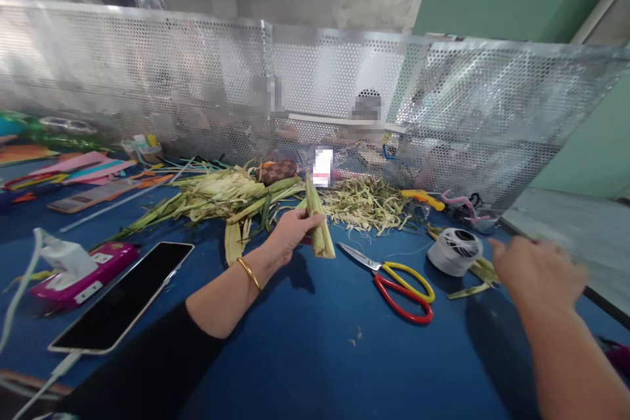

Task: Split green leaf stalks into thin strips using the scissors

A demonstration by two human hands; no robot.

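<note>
Right hand (pixel 539 272), blurred, hovers; left hand (pixel 290 233) pinches husks (pixel 322 241).

The husk bundle (pixel 323 240) looks rough, the scissor blades (pixel 361 258) smooth metal.

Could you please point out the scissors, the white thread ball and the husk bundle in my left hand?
Scissors (pixel 377 267): head view, on the pivot between blades and handles.
White thread ball (pixel 445 257): head view, on its wound side.
Husk bundle (pixel 321 237): head view, on its lower part.
</note>
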